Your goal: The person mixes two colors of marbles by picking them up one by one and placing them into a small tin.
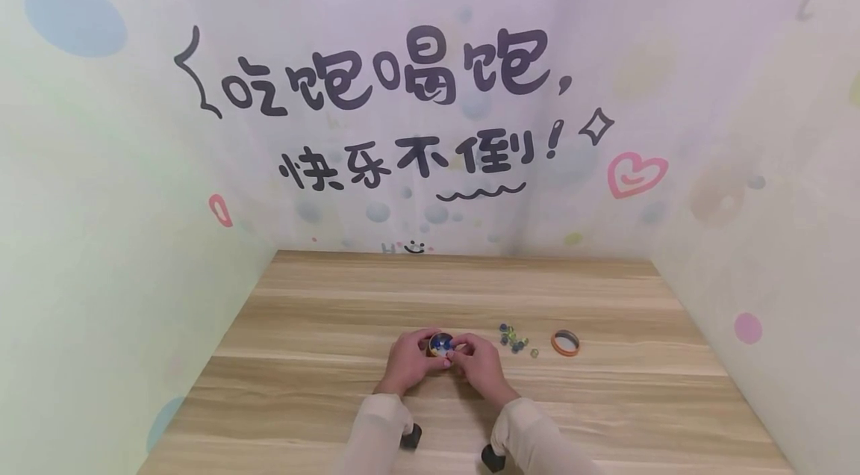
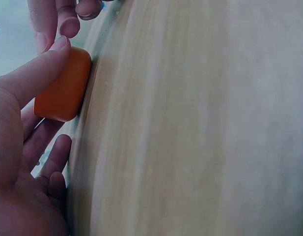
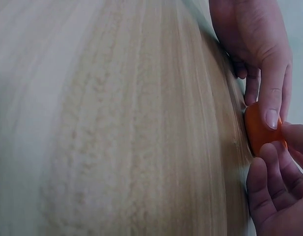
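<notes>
Two hands meet over one small thing, and around them the big surfaces come first. The wall beyond your hands carries dark handwritten Chinese lettering, "吃饱喝饱," above "快乐不倒!", with a pink heart to the right of it and pastel dots scattered about. Below it the wooden tabletop runs out ahead of you and under both wrists.

Your left hand and right hand sit side by side, fingertips nearly touching, with the small orange container pinched between them. It rests on the tabletop directly ahead of both palms, its open mouth up, showing blue inside. From the left wrist view your thumb lies along the container's rounded orange side while the other fingers curl beneath; from the right wrist view your right fingers curl round its other side. Neither hand is nearer: each has hold of it. It is round, so it has no long axis that I can make out.

To the right of your right hand, apart from it, lies a cluster of small beads, and farther right again an orange ring, lying flat. No brand or label is readable on any of them.
</notes>
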Available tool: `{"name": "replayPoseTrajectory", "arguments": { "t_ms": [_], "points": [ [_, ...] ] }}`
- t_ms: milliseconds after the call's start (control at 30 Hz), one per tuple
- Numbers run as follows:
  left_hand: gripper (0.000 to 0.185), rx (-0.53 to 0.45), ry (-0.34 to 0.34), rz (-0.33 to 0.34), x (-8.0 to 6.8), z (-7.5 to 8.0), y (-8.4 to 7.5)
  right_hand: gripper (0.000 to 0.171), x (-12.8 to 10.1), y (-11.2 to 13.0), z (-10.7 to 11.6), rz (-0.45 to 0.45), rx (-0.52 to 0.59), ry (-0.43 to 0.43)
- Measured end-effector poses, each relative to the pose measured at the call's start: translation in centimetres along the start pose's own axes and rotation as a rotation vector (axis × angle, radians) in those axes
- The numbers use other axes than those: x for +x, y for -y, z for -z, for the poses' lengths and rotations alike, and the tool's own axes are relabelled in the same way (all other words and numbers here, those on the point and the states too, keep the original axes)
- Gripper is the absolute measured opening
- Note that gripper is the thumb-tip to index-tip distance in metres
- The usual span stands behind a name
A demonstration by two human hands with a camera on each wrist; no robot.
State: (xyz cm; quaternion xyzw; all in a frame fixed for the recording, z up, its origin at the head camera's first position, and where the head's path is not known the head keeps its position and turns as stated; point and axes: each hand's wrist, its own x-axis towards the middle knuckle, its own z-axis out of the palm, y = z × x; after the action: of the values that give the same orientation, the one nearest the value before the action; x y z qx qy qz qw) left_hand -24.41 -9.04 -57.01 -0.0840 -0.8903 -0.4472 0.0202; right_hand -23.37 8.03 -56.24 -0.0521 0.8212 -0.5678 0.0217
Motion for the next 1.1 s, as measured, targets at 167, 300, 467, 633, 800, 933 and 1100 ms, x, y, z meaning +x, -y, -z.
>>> {"name": "replayPoseTrajectory", "arguments": {
  "t_ms": [167,300,467,633,800,933,1100],
  "points": [
    [0.058,0.004,-0.001,0.013,0.0,0.0,0.1,0.015,0.0,-0.1,0.1,-0.013,-0.003,0.013],
    [0.058,-0.006,0.002,0.004,0.0,0.0,0.0,0.015,0.0,-0.1,0.3,-0.007,-0.004,0.022],
    [0.058,-0.028,0.005,0.008,0.0,0.1,-0.1,0.016,-0.2,-0.3,0.9,0.031,-0.017,0.03],
    [0.058,-0.04,0.011,0.02,0.0,0.1,-0.3,0.019,-0.4,-0.5,1.7,0.044,-0.043,0.027],
    [0.057,-0.05,0.018,0.031,-0.1,0.2,-0.4,0.02,-0.5,-1.0,2.5,0.051,-0.056,0.046],
    [0.058,-0.047,0.019,0.03,-0.2,0.3,-0.4,0.023,-0.6,-1.3,3.1,0.073,-0.065,0.081],
    [0.06,-0.033,0.016,0.027,-0.2,0.2,-0.4,0.03,-0.9,-1.5,3.8,0.083,-0.09,0.111]
  ]
}}
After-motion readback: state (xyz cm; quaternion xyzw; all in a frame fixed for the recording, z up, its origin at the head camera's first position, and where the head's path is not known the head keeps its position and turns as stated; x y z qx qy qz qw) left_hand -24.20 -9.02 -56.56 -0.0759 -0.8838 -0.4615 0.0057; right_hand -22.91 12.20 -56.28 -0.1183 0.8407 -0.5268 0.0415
